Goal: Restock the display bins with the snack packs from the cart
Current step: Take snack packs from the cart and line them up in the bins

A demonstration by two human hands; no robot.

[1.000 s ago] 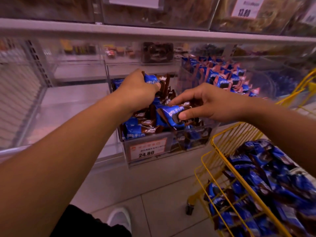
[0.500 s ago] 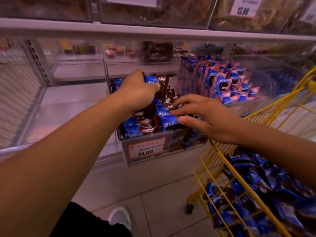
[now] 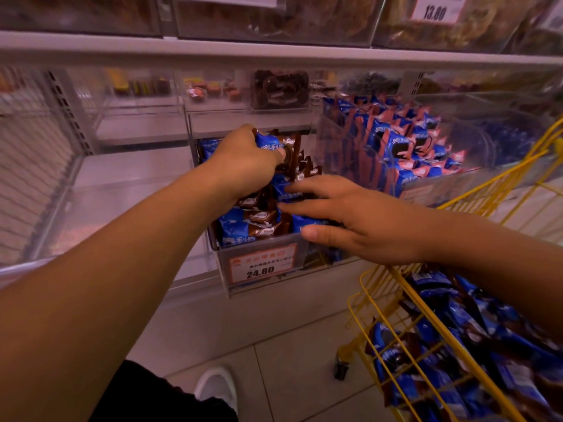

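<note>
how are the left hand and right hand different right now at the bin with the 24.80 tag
The left hand is curled in a grip around a blue and brown snack pack at the back of the bin; the right hand holds nothing, fingers straight and spread. The left hand sits higher and further back; the right hand lies low across the packs near the bin's front edge. Both reach into the same bin.
</note>
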